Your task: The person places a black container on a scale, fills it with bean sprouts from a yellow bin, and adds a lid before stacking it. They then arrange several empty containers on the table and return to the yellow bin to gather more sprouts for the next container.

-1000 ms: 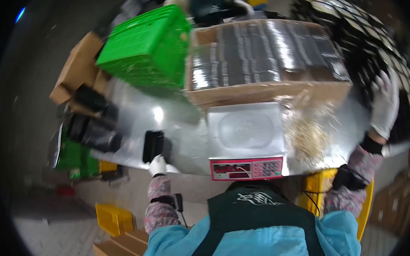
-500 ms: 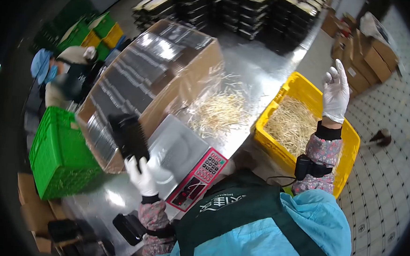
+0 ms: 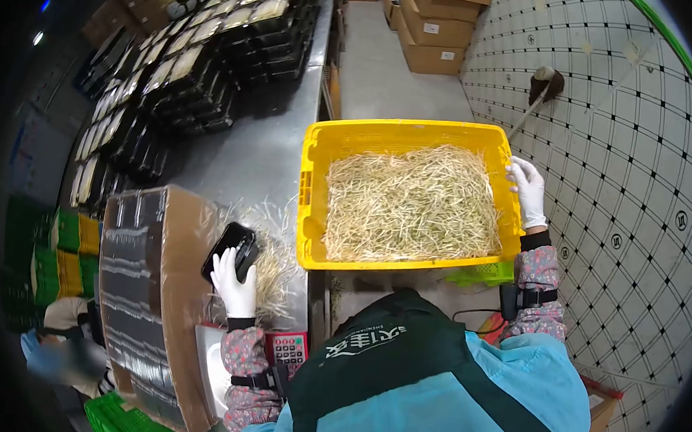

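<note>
My left hand (image 3: 235, 284), in a white glove, grips the near end of a black plastic tray (image 3: 229, 247), thumb on its right side. The tray overlaps a loose pile of pale sprouts (image 3: 271, 271) on the metal table. Between my left forearm and the carton is the scale's plate (image 3: 209, 358), and its red keypad (image 3: 286, 347) shows beside my sleeve. My right hand (image 3: 529, 194), also gloved, is at the right rim of a yellow crate (image 3: 407, 128), fingers apart and slightly bent. A thick layer of sprouts (image 3: 410, 208) lies in the crate.
A carton (image 3: 187, 285) of stacked black trays stands left of the scale. Stacks of filled trays (image 3: 255, 20) cover the table's far end. A person (image 3: 68, 349) is at lower left, near a green crate (image 3: 123, 420). Boxes (image 3: 432, 31) stand on the floor ahead.
The view has turned right toward the yellow crate. My left hand has brought the black tray from beside the carton to the sprout pile. My right hand has lowered to the crate's rim.
</note>
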Action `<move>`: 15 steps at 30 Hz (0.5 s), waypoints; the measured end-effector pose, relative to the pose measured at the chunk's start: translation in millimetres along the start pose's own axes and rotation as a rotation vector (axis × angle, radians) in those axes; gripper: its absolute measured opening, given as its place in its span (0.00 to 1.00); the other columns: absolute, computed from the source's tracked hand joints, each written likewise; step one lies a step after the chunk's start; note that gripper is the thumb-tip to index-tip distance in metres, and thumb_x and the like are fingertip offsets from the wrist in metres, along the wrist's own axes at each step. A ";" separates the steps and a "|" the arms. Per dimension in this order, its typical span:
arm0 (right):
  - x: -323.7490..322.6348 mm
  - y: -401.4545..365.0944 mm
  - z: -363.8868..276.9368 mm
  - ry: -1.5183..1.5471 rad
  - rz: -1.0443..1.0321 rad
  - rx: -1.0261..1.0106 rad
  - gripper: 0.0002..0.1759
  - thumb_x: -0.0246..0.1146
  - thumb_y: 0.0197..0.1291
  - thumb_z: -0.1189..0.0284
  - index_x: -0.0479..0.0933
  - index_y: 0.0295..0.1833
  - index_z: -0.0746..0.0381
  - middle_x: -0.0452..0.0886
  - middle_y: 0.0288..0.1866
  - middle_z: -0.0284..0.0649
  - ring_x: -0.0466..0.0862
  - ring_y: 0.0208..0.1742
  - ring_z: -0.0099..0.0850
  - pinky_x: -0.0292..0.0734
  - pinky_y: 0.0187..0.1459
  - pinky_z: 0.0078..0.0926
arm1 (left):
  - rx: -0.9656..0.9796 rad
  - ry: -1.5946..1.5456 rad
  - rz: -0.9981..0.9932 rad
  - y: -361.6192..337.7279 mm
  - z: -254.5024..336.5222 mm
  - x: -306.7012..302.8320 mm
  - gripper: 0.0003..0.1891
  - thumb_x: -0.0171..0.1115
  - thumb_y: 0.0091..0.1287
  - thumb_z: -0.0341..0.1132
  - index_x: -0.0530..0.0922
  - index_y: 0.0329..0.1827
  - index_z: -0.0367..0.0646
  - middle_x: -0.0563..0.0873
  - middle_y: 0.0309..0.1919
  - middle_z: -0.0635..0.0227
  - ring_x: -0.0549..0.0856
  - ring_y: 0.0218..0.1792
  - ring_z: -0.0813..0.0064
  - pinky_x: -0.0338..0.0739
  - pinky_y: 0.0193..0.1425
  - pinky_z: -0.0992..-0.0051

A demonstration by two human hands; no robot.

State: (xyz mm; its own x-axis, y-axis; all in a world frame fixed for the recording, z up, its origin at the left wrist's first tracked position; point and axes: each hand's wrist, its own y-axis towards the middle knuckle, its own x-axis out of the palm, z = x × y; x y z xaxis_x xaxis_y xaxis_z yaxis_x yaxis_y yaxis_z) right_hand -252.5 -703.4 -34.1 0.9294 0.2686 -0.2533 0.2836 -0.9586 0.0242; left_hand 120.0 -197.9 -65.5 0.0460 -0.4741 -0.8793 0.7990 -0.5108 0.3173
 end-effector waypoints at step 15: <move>110.8 186.1 158.5 -0.996 -0.564 0.246 0.54 0.52 0.58 0.30 0.66 0.71 0.68 0.73 0.68 0.57 0.73 0.69 0.48 0.66 0.69 0.39 | -0.310 -0.739 -1.336 -1.4 269.1 215.5 0.35 0.59 0.73 0.50 0.63 0.74 0.32 0.70 0.71 0.48 0.70 0.72 0.61 0.63 0.75 0.70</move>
State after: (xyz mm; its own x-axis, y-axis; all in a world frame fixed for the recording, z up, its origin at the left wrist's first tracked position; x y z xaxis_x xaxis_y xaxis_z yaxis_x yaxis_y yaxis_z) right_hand -134.1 -867.0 -211.0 0.0594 0.5735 -0.8171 0.4421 -0.7490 -0.4935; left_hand -32.6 -492.3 -159.8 -0.9937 -0.0950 -0.0601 0.1102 -0.7162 -0.6892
